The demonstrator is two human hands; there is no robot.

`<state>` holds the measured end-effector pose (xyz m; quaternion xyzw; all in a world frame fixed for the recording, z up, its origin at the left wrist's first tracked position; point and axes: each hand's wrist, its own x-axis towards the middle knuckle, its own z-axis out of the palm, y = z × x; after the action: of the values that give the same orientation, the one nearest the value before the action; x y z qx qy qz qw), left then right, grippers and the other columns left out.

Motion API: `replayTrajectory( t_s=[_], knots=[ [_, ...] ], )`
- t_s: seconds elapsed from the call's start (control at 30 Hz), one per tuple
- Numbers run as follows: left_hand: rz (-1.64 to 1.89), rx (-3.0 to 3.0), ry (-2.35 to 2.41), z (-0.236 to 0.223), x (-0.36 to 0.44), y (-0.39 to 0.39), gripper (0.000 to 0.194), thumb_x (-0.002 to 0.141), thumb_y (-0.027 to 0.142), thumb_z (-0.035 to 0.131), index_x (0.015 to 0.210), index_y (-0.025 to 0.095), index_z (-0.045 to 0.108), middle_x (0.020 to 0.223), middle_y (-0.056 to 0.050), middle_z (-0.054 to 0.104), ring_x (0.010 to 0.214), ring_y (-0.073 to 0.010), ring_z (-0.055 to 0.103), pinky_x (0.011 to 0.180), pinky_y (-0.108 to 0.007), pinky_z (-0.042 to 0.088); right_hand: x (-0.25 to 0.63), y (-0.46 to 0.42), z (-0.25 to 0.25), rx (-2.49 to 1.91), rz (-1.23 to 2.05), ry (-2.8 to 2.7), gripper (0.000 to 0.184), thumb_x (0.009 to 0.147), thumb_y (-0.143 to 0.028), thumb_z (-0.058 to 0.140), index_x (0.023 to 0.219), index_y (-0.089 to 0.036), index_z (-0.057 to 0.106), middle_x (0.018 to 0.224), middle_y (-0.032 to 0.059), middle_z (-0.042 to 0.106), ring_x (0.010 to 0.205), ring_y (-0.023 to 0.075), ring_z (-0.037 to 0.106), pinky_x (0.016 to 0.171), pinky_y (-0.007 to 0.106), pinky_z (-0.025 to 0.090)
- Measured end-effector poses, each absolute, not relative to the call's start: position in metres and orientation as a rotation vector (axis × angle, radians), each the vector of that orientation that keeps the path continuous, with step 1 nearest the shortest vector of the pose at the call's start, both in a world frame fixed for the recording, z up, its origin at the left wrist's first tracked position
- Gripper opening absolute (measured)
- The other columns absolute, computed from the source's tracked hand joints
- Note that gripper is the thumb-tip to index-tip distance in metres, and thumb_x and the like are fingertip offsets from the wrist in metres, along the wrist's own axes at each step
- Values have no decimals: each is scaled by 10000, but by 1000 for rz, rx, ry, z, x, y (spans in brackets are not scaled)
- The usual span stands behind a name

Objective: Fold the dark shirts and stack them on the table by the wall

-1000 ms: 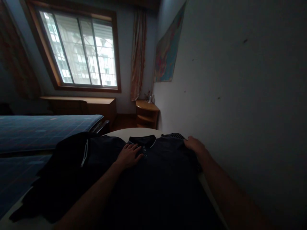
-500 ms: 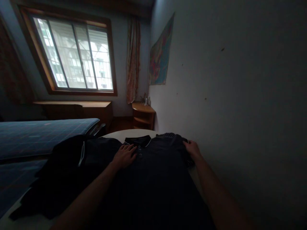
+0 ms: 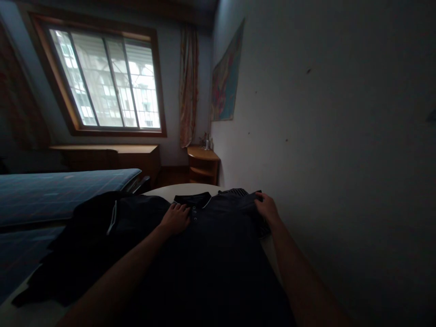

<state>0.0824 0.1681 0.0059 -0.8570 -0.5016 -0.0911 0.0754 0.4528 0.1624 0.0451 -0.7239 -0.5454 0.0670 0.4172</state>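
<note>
A dark polo shirt [image 3: 218, 254] lies spread out front side up, its collar [image 3: 192, 200] pointing away from me and edged with a thin white line. Several small buttons run down below the collar. My left hand [image 3: 176, 219] rests on the shirt's chest beside the buttons, fingers stretched over the cloth. At the far right, my right hand [image 3: 266, 206] pinches the end of the sleeve, with thumb and fingers closed on it. A striped dark cloth [image 3: 235, 191] peeks out from under the shirt near that shoulder.
More dark clothing [image 3: 81, 245] lies bunched on the left of the pale round table [image 3: 163, 192]. Beyond it is a blue checked mattress [image 3: 68, 190]. A white wall [image 3: 323, 181] closes off the right side. A wooden corner shelf [image 3: 204, 154] and a desk [image 3: 136, 150] stand behind.
My right hand has moved slightly left and up with the sleeve end. My left hand has stayed on the chest, its fingers a little closer together. The view has shifted slightly.
</note>
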Motion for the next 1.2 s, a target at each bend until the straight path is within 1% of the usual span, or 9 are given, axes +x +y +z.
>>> replayTrajectory(
  t_s=[0.23,0.37,0.47,0.57,0.7,0.8,0.97,1.07,1.2],
  knots=[
    [-425,-2709,-1426,13,128,154,498,839,141,498,1333,177,544,1330,-118,584,1207,-265,541,1049,-386,368,416,148,79,-1568,103,-1751,466,799,-111,560,1260,-145,621,1302,121,621,1219,210,561,1104,333,360],
    [-585,-2780,-1520,7,146,145,402,903,220,476,1287,161,578,1270,-143,625,1192,-284,562,1065,-420,358,391,135,89,-1351,160,-2028,616,772,-58,545,1375,-185,521,1383,120,555,1286,220,507,1130,395,339],
    [-679,-2767,-1617,5,154,145,391,961,292,408,1277,145,586,1261,-157,640,1199,-289,572,1074,-420,355,379,128,88,-1280,320,-2149,836,757,-49,580,1521,-248,304,1438,111,508,1305,228,491,1122,425,345],
    [-805,-2760,-1748,7,158,151,472,1012,370,288,1354,150,527,1293,-148,638,1201,-277,593,1051,-393,392,374,125,85,-1302,531,-2204,950,745,-64,644,1560,-234,186,1348,119,579,1204,225,569,1053,394,411],
    [-919,-2799,-1884,8,166,159,554,1031,413,180,1477,166,396,1371,-112,600,1214,-242,603,1022,-344,433,372,125,79,-1412,808,-2292,844,706,-75,697,1479,-204,381,1239,91,635,945,182,654,839,302,510],
    [-1111,-2906,-1919,3,174,165,548,1018,449,267,1480,192,413,1457,-77,520,1321,-224,511,1095,-323,373,373,126,77,-1472,861,-2316,703,722,-148,724,1386,-190,495,1164,71,664,861,166,650,721,261,501],
    [-1420,-2957,-1962,-7,188,179,564,951,402,486,1462,166,449,1436,-116,538,1328,-259,501,1128,-379,347,384,129,79,-1700,516,-2279,318,798,-175,668,1115,-174,657,1010,61,710,916,184,641,789,267,456],
    [-1501,-2937,-1944,-8,194,193,533,936,322,512,1442,159,474,1415,-100,563,1306,-234,524,1116,-345,365,399,131,78,-1864,402,-2195,251,819,-141,614,1061,-170,675,1063,87,708,979,210,638,831,293,447],
    [-1566,-2904,-1959,-5,201,211,400,936,267,494,1292,137,620,1301,-93,654,1245,-229,575,1084,-329,394,418,133,74,-1890,525,-2180,252,801,-101,585,1013,-189,692,1024,61,725,926,185,667,775,258,469]
  ],
)
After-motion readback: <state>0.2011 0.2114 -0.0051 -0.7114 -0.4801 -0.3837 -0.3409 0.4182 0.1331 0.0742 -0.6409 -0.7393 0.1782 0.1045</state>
